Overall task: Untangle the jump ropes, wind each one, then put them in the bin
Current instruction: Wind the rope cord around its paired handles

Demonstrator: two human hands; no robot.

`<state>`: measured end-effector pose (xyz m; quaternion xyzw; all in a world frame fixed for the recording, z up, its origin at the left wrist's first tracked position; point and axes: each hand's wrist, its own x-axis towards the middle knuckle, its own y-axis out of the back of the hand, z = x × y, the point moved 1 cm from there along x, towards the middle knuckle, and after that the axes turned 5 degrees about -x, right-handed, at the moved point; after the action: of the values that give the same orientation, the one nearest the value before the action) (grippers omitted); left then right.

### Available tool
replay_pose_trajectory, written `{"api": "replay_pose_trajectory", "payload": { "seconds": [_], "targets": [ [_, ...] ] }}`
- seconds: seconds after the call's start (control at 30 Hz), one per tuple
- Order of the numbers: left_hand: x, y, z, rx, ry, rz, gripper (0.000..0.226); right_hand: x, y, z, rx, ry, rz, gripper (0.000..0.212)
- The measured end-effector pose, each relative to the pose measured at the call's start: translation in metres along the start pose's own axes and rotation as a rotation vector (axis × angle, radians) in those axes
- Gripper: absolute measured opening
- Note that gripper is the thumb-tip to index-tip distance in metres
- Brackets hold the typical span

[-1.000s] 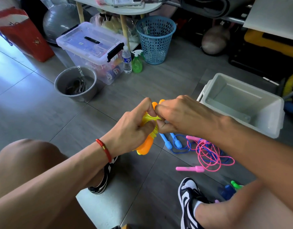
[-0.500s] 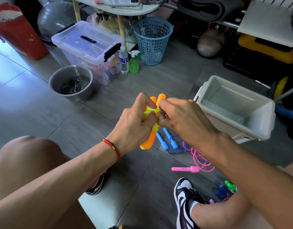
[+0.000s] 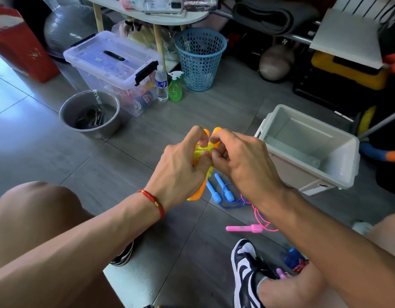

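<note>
My left hand [image 3: 181,172] grips a jump rope with orange handles [image 3: 197,194], its yellow cord wound around the two handles. My right hand [image 3: 241,158] pinches the yellow cord near the handle tops. Both hands are held above the floor, left of the open white bin [image 3: 345,167]. On the floor below lie a blue jump rope [image 3: 223,191] and a pink jump rope [image 3: 244,228], their cords tangled together and partly hidden by my right forearm.
A grey bucket [image 3: 65,114] stands to the left, with a clear lidded storage box [image 3: 116,61], a water bottle [image 3: 162,86], a green spray bottle [image 3: 175,88] and a blue mesh basket [image 3: 201,58] behind. My shoe [image 3: 245,274] is at the bottom, with more handles beside it.
The two hands have kept working at the yellow cord on the orange handles, with the right fingers shifting near the top. The head view has drifted slightly, so the bin appears farther right.
</note>
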<state>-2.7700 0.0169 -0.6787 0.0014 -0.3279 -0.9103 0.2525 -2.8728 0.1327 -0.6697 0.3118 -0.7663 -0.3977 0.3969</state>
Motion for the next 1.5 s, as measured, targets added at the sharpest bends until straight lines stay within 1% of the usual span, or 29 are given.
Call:
{"api": "replay_pose_trajectory", "payload": {
  "seconds": [0.13,0.2,0.33,0.4,0.5,0.57,0.63,0.7,0.77,0.8,0.83,0.87,0.93,1.0,1.03,1.1,1.17,1.23,1.3,1.37,1.5],
  "targets": [
    [0.001,-0.001,-0.003,-0.033,0.015,0.009,0.019,0.006,0.004,0.002,-0.035,0.073,-0.096,0.019],
    [0.003,0.000,-0.005,-0.033,-0.004,0.038,0.019,0.009,0.004,0.004,-0.009,0.058,-0.096,0.016],
    [0.006,-0.003,-0.006,0.030,-0.073,0.050,0.020,0.004,-0.002,0.007,0.151,-0.090,-0.057,0.014],
    [0.007,-0.004,-0.006,0.047,-0.111,0.055,0.021,0.001,-0.006,0.008,0.196,-0.175,-0.024,0.010],
    [0.010,-0.007,-0.006,0.031,-0.160,0.040,0.021,0.001,-0.010,0.006,0.250,-0.253,0.022,0.009],
    [0.011,-0.009,-0.008,-0.001,-0.140,0.025,0.022,0.001,-0.012,0.004,0.272,-0.290,0.065,0.011],
    [0.013,-0.009,-0.010,-0.056,-0.101,0.014,0.027,0.001,-0.014,0.005,0.359,-0.348,0.114,0.012],
    [0.016,-0.009,-0.012,-0.110,-0.030,0.012,0.043,0.003,-0.016,0.009,0.460,-0.433,0.139,0.012],
    [0.020,-0.007,-0.014,-0.167,0.106,-0.005,0.058,0.006,-0.017,0.011,0.618,-0.524,0.130,0.009],
    [0.021,-0.006,-0.015,-0.176,0.159,-0.015,0.059,0.006,-0.016,0.011,0.725,-0.570,0.124,0.008],
    [0.022,-0.007,-0.016,-0.160,0.177,-0.016,0.058,0.007,-0.017,0.011,0.795,-0.602,0.130,0.008],
    [0.023,-0.007,-0.016,-0.134,0.170,-0.007,0.056,0.007,-0.019,0.012,0.810,-0.619,0.159,0.009],
    [0.024,-0.006,-0.014,-0.099,0.139,0.034,0.052,0.009,-0.023,0.009,0.759,-0.654,0.232,0.009],
    [0.025,-0.005,-0.012,-0.076,0.133,0.065,0.050,0.010,-0.027,0.005,0.814,-0.759,0.282,0.016],
    [0.026,-0.005,-0.011,-0.068,0.141,0.075,0.049,0.011,-0.028,0.003,0.896,-0.825,0.281,0.019],
    [0.027,-0.003,-0.012,-0.038,0.132,0.099,0.045,0.012,-0.025,0.000,1.013,-0.895,0.188,0.020],
    [0.027,0.000,-0.013,0.015,0.093,0.099,0.040,0.013,-0.020,0.001,1.010,-0.853,0.035,0.020],
    [0.025,0.002,-0.014,0.066,0.040,0.080,0.039,0.014,-0.017,0.001,1.006,-0.813,-0.040,0.021],
    [0.023,0.003,-0.016,0.078,0.033,0.076,0.046,0.015,-0.020,0.000,0.983,-0.811,-0.018,0.025],
    [0.023,0.004,-0.018,0.083,0.071,0.089,0.056,0.016,-0.023,-0.001,0.997,-0.820,0.033,0.020],
    [0.029,0.005,-0.021,0.048,0.131,0.169,0.050,0.020,-0.027,-0.001,1.160,-0.894,0.111,0.011]
  ]
}}
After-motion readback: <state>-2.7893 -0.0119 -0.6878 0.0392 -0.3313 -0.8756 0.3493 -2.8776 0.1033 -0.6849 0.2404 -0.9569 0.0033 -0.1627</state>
